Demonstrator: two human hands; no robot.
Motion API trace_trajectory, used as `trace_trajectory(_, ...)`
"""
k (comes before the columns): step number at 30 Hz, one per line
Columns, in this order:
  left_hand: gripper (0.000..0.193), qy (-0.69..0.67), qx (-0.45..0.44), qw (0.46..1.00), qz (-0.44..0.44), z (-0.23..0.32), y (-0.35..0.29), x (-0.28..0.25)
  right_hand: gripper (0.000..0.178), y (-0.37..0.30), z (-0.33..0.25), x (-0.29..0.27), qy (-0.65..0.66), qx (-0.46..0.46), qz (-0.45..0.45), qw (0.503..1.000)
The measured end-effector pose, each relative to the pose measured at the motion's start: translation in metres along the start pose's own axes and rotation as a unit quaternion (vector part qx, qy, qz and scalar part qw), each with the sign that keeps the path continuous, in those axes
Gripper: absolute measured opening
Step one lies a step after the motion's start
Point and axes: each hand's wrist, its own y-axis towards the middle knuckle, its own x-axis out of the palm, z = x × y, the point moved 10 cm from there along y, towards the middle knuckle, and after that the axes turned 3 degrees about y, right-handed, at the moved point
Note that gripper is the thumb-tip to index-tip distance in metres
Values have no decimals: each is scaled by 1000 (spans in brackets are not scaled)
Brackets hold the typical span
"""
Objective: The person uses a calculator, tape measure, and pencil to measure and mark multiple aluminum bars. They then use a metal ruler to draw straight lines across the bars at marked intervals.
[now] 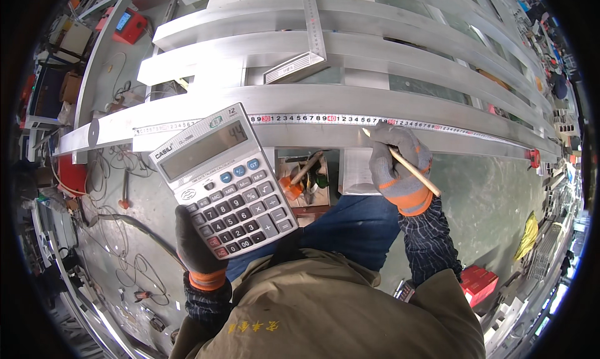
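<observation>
My left hand, in a dark grey glove with an orange cuff, grips the lower left edge of a silver desk calculator. The calculator is tilted and hides part of the metal bars behind it. In my right hand, gloved in grey and orange, a pale pencil-like stick is held, its tip pointing at the nearest bar. Along that bar lies an extended tape measure, its red case at the right end. A metal try square rests across the bars beyond.
Parallel aluminium bars span the far side. Below the nearest one, an open box holds tools. A hammer and loose cables lie on the floor at left. Red boxes stand at lower right, a red device at far left.
</observation>
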Motion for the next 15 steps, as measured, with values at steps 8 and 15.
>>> trace_trajectory(8, 53, -4, -4, 1000, -6, 0, 2, -6, 24, 3, -3, 5, -25, -4, -32, 999)
trace_trajectory(15, 53, 7, 3, 1000, 8, -1, 3, -13, 27, 2, -2, 8, -36, -34, -31, 998)
